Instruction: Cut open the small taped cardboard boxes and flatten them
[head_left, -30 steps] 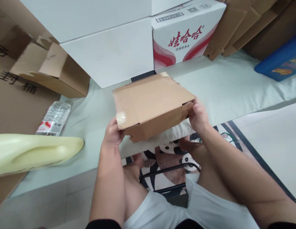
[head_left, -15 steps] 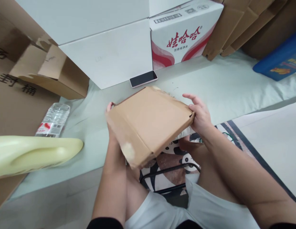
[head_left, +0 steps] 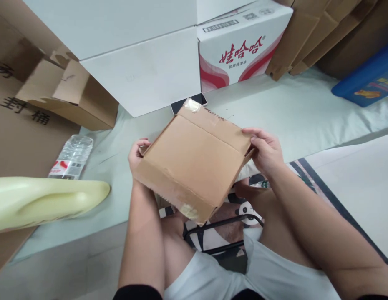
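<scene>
At the bench's left end, a big brown carton [head_left: 12,141] with dark printing is standing, and a pale yellow object [head_left: 50,202], perhaps a bottle, is jutting in over the cloth towards the front edge. Just behind it, a clear water bottle [head_left: 71,156] is lying beside the carton. A small brown box [head_left: 95,98] is sitting farther back. The left hand [head_left: 138,156] is gripping the left corner of a flat cardboard box [head_left: 197,162], its fingers partly hidden. Behind, a white box [head_left: 150,75] is standing on the bench [head_left: 294,112]. The cardboard box is tilting above the bench's front edge, showing tape at two ends and partly covering a phone [head_left: 200,100]. The right hand [head_left: 265,150] is pinching the box's right corner between thumb and fingers. Towards the back, a red-and-white carton [head_left: 240,54] is standing beside folded cardboard [head_left: 303,33]. At the bench's right end, a blue jug [head_left: 369,79] is leaning.
</scene>
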A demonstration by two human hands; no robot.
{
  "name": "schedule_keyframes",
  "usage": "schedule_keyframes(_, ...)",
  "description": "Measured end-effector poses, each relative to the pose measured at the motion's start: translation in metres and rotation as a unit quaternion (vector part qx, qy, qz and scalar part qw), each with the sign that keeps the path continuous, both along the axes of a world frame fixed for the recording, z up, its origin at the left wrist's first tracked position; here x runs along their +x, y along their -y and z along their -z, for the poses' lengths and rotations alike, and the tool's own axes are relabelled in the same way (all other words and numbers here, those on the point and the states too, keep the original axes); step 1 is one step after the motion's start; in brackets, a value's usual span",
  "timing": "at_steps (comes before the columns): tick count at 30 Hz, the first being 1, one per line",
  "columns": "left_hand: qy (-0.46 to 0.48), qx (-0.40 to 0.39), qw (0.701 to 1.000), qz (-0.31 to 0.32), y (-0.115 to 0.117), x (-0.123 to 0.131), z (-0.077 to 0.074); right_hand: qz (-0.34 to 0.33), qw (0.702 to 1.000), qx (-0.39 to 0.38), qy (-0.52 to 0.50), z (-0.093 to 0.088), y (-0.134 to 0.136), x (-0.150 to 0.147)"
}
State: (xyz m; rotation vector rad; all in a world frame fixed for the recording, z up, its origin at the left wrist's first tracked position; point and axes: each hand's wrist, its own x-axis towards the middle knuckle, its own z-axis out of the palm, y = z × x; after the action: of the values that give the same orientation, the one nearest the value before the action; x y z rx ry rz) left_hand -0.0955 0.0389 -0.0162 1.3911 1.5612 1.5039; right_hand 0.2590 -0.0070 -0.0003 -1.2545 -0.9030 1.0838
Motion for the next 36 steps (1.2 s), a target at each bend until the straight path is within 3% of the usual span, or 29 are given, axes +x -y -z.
schedule_keyframes(4,0.098,-0.045,0.994,0.000,0.009,0.020,-0.014,0.100,0.995,0.022,-0.006,0.002,-0.006,0.005)
schedule_keyframes(7,0.156,-0.059,0.986,0.012,0.016,0.029,-0.021,0.132,0.990,0.042,0.004,0.005,-0.010,0.010)
schedule_keyframes(14,0.304,-0.111,0.942,0.088,0.016,0.038,-0.019,0.083,0.992,0.082,0.038,0.008,-0.007,0.010)
schedule_keyframes(18,0.337,-0.085,0.935,0.065,0.015,0.036,-0.017,0.084,0.984,0.107,0.111,0.011,-0.006,0.012)
schedule_keyframes(22,0.365,-0.013,0.930,0.037,0.017,0.031,-0.019,0.083,0.986,0.059,0.132,0.019,-0.010,0.014)
schedule_keyframes(24,0.365,0.034,0.930,0.029,0.017,0.030,-0.020,0.052,0.995,0.038,0.075,0.022,-0.011,0.011)
schedule_keyframes(27,0.374,0.073,0.924,0.022,0.017,0.033,-0.023,-0.077,0.996,-0.001,-0.037,0.020,-0.009,0.005)
schedule_keyframes(29,0.385,0.080,0.919,0.018,0.016,0.035,-0.025,-0.152,0.986,-0.044,-0.059,0.017,-0.005,0.002)
schedule_keyframes(31,0.401,0.077,0.913,0.022,0.014,0.035,-0.028,-0.178,0.980,-0.073,-0.047,0.013,-0.001,0.000)
schedule_keyframes(33,0.438,0.055,0.897,0.025,0.012,0.031,-0.032,-0.159,0.984,-0.071,-0.045,0.008,0.002,-0.002)
schedule_keyframes(36,0.523,0.012,0.852,-0.031,0.011,0.022,-0.039,-0.023,0.996,-0.047,-0.072,-0.005,0.005,0.002)
